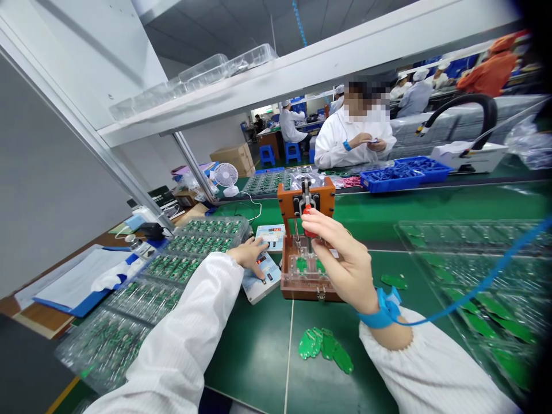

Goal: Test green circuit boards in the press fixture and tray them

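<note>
An orange-brown test jig stands on the green mat in front of me, with a clear top plate and a green board in it. My right hand is closed round the red-tipped lever of the jig's clamp. A blue strap with a blue cord is on that wrist. My left hand rests on a small white meter box to the left of the jig, one finger pressed on its face, the other fingers curled. A second white meter with a red display lies behind it.
Clear trays of green boards lie at my left, more trays at my right. Several loose green boards lie near me on the mat. A person in white sits across the belt behind blue bins. A small white fan stands far left.
</note>
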`<control>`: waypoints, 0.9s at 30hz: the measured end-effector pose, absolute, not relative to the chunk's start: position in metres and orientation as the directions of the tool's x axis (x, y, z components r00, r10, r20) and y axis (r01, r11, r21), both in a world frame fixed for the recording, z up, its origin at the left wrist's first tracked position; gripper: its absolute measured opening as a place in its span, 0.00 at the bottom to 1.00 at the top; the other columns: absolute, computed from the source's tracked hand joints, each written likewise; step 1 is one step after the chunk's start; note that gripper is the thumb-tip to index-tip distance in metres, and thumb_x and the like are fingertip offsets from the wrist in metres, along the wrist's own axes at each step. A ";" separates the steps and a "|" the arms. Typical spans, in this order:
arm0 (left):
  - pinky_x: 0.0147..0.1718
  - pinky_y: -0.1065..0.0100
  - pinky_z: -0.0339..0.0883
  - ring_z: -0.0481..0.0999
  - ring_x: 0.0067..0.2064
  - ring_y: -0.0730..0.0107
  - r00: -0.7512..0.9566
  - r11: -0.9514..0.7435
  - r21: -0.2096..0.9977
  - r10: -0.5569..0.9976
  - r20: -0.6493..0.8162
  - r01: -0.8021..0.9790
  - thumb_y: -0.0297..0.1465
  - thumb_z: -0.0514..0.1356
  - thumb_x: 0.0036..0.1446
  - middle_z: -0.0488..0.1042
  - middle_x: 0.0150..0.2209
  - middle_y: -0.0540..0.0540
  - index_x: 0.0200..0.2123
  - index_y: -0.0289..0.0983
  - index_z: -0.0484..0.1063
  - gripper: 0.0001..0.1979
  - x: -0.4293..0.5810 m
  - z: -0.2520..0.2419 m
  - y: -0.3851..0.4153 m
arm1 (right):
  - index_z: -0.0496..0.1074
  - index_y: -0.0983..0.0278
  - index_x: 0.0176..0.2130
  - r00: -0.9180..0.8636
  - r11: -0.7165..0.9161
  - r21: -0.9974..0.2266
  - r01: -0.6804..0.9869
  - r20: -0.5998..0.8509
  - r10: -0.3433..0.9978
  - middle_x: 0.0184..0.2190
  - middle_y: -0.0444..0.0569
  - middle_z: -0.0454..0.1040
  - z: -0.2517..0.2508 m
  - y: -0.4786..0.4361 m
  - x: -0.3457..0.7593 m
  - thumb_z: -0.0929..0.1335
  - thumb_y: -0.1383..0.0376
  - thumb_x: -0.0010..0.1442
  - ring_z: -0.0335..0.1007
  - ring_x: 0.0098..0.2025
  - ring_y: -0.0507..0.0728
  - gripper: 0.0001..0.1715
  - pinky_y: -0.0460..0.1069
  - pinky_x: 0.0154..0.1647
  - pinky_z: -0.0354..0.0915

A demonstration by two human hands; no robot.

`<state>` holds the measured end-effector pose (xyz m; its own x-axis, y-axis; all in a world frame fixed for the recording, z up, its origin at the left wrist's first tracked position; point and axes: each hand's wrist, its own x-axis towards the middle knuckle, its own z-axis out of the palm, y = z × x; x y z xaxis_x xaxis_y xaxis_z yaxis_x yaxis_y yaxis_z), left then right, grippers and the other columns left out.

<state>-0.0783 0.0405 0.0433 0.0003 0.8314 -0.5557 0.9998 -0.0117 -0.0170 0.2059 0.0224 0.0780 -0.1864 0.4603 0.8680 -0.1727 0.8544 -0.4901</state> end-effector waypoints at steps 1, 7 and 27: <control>0.70 0.39 0.40 0.31 0.75 0.33 -0.004 -0.013 -0.026 0.828 -0.561 1.000 0.53 0.74 0.36 0.32 0.76 0.35 0.75 0.38 0.42 0.70 -0.077 0.043 0.040 | 0.73 0.49 0.60 -0.185 0.856 -0.488 -0.172 0.869 0.458 0.59 0.42 0.74 0.078 0.022 0.206 0.64 0.73 0.69 0.66 0.66 0.62 0.27 0.64 0.68 0.66; 0.70 0.40 0.40 0.30 0.75 0.35 -0.009 -0.011 -0.031 0.823 -0.569 0.999 0.53 0.74 0.36 0.29 0.75 0.36 0.75 0.38 0.41 0.70 -0.076 0.043 0.040 | 0.72 0.49 0.60 -0.185 0.861 -0.478 -0.176 0.875 0.448 0.60 0.41 0.73 0.078 0.022 0.205 0.64 0.76 0.68 0.66 0.66 0.60 0.29 0.61 0.69 0.65; 0.66 0.55 0.56 0.52 0.73 0.41 -0.017 -0.028 -0.106 0.918 -0.397 0.994 0.36 0.73 0.38 0.45 0.74 0.31 0.70 0.36 0.56 0.56 -0.073 0.050 0.034 | 0.75 0.61 0.55 -0.158 0.877 -0.448 -0.171 0.892 0.424 0.57 0.49 0.76 0.085 0.023 0.203 0.62 0.73 0.69 0.67 0.65 0.56 0.20 0.56 0.69 0.64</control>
<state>-0.0734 0.0341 0.0497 -0.0166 0.9178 -0.3966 0.9940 -0.0277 -0.1058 0.2026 0.0226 0.0847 -0.1584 0.4244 0.8915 -0.1711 0.8775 -0.4481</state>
